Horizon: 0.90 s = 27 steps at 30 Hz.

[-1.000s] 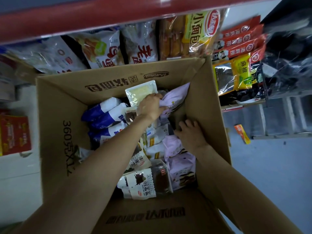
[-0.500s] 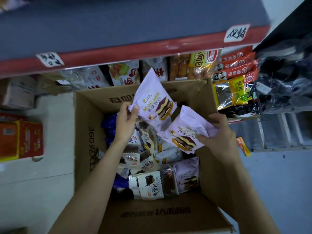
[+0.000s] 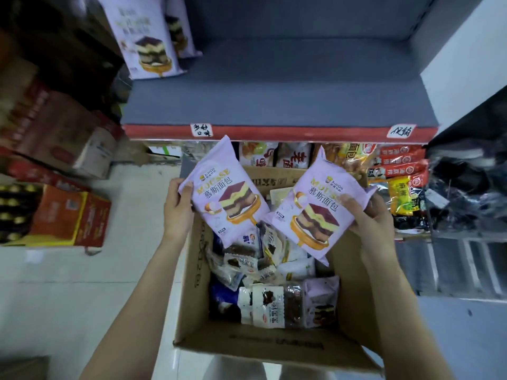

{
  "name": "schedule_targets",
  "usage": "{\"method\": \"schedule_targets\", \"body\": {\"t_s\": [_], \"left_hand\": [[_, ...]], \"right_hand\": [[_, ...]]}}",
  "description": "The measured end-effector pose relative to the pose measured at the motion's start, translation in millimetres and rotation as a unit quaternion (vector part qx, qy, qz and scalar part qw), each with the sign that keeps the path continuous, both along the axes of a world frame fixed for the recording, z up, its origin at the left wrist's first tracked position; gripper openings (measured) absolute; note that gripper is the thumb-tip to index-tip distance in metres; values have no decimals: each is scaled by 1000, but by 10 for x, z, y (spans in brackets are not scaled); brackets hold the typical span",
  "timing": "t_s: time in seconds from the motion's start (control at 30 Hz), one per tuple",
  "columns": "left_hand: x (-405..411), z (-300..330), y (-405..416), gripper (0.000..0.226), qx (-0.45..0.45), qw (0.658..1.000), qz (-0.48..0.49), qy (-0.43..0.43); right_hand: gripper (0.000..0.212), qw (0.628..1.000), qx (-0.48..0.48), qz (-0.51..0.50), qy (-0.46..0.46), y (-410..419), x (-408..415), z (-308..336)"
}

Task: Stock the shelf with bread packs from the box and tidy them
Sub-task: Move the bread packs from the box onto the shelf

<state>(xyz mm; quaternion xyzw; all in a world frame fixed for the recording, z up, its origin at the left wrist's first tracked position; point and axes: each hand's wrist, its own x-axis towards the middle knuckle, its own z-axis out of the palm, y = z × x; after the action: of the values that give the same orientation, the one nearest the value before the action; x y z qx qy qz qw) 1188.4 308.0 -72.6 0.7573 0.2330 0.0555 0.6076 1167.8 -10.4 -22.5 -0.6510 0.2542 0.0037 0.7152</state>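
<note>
An open cardboard box (image 3: 189, 292) stands on the floor below a grey shelf (image 3: 274, 86) with a red front edge. It holds several bread packs (image 3: 271, 303). My left hand (image 3: 178, 209) grips the left edge of a purple mousse bread pack (image 3: 225, 193) above the box. My right hand (image 3: 367, 215) grips the right side of a second purple mousse bread pack (image 3: 310, 212). Both packs face up, held apart. Two matching purple packs (image 3: 145, 37) stand at the shelf's back left.
The lower shelf behind the box carries snack packs (image 3: 274, 154) and red and yellow packets (image 3: 397, 176). Cartons (image 3: 68, 215) are stacked on the floor at the left. A dark rack (image 3: 466, 193) stands at the right. Pale floor tiles (image 3: 68, 297) surround the box.
Both hands went from reaching into the box to lifting a purple pack each out of it. The packs rose higher and the view tilted up, showing the grey shelf top.
</note>
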Motion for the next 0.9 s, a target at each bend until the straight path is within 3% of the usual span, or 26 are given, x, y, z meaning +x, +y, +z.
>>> {"method": "schedule_targets", "body": {"t_s": [0.2, 0.37, 0.47, 0.67, 0.9], "left_hand": [[-57, 319, 471, 11, 23, 998, 19, -49], [-77, 591, 884, 17, 111, 990, 25, -78], [-37, 725, 1160, 11, 144, 985, 48, -77], [155, 835, 1616, 11, 134, 985, 73, -80], [519, 961, 1897, 9, 201, 974, 57, -92]], "right_hand": [[26, 993, -55, 88, -51, 299, 187, 235], [23, 965, -154, 177, -114, 874, 667, 625], [34, 946, -211, 184, -165, 1259, 1045, 835], [18, 951, -131, 200, -197, 2055, 1976, 987], [38, 934, -197, 235, -182, 2966, 3019, 707]]}}
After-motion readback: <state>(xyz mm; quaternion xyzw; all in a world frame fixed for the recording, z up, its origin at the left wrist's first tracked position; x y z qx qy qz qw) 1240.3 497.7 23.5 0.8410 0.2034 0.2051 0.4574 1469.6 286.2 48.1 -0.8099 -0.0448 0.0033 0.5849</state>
